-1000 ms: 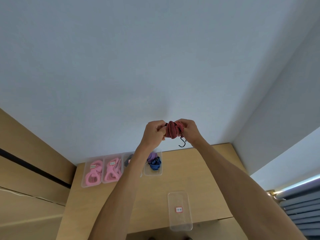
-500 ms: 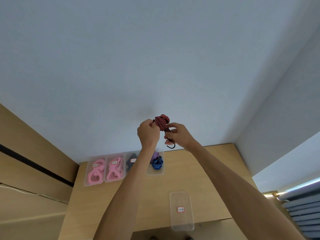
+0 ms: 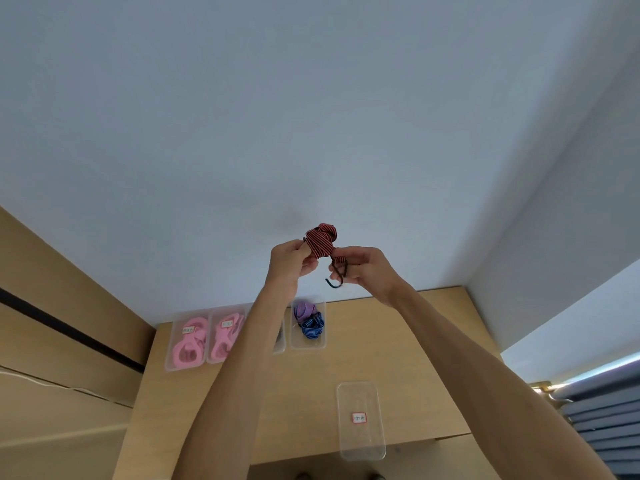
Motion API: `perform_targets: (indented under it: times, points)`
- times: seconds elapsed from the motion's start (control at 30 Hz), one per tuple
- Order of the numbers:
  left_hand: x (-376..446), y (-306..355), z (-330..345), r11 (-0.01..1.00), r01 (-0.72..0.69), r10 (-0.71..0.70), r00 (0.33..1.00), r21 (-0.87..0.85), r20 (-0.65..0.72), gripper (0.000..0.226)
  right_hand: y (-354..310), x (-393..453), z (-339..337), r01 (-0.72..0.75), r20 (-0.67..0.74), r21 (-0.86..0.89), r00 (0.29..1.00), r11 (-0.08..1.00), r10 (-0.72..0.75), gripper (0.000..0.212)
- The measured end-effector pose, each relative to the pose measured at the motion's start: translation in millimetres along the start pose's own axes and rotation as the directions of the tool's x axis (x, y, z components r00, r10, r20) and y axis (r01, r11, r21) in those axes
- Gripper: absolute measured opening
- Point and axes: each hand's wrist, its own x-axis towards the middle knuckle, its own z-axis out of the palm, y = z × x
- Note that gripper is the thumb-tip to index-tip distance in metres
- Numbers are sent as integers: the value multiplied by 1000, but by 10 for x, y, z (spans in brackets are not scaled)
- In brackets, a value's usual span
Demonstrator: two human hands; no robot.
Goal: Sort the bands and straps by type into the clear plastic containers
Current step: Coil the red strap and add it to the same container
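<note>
Red-black striped strap (image 3: 320, 242), bunched w/ dark hook, pinched by left hand (image 3: 290, 261) & right hand (image 3: 367, 271) fingers.

1. In front of me there is a plain pale wall (image 3: 311, 98) in a grey-blue tone, and it fills most of my view.
2. On my right a second wall (image 3: 571, 202) meets it and makes a corner.
3. Below is a light wooden surface (image 3: 415, 341), pushed into this corner.
4. On my left I see wooden panels (image 3: 52, 306) with a dark groove (image 3: 69, 330) across them.
5. At the far right, grey slats (image 3: 616, 410) lie under a bright strip of light (image 3: 588, 370).
</note>
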Motion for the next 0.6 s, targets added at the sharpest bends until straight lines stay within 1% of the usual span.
perform_targets:
  times: [0.07, 0.1, 0.17, 0.27, 0.33, 0.4, 0.47, 0.53, 0.57, 0.6]
  points:
    - [13, -14, 5, 999, 12, -12, 1000, -44, -3, 16, 32, -12, 8, 8, -8, -14, 1000, 1000, -8, 32]
    - [23, -31, 13, 998, 20, -22, 999, -66, -31, 18, 32, -7, 19, 17, -13, -42, 1000, 999, -18, 25]
    - [39, -89, 42, 996, 20, -29, 993, -81, -111, 20, 16, 8, 49, 35, -18, -158, 999, 987, -38, 10]
    - [47, -164, 86, 999, -14, 6, 977, -38, -213, 25, 28, 29, 135, 55, -36, -325, 997, 944, -70, 19]
    - [58, -198, 85, 999, -36, 33, 963, -7, -266, 25, 54, 24, 191, 56, -34, -353, 997, 934, -73, 20]
    - [74, -222, 59, 998, -55, 58, 949, 18, -310, 22, 75, 14, 232, 59, -32, -344, 997, 937, -74, 20]
    - [89, -267, 31, 990, -77, 111, 939, 115, -326, 21, 65, 23, 241, 97, -46, -398, 991, 912, -125, 19]
    - [79, -300, 16, 955, -109, 197, 928, 274, -316, 22, 49, 55, 258, 147, -75, -557, 971, 817, -226, 13]
    - [63, -311, 21, 932, -132, 242, 920, 339, -308, 22, 38, 72, 274, 165, -92, -615, 956, 771, -279, 12]
    - [43, -318, 38, 907, -165, 292, 909, 388, -296, 23, 24, 92, 291, 178, -111, -635, 942, 752, -317, 11]
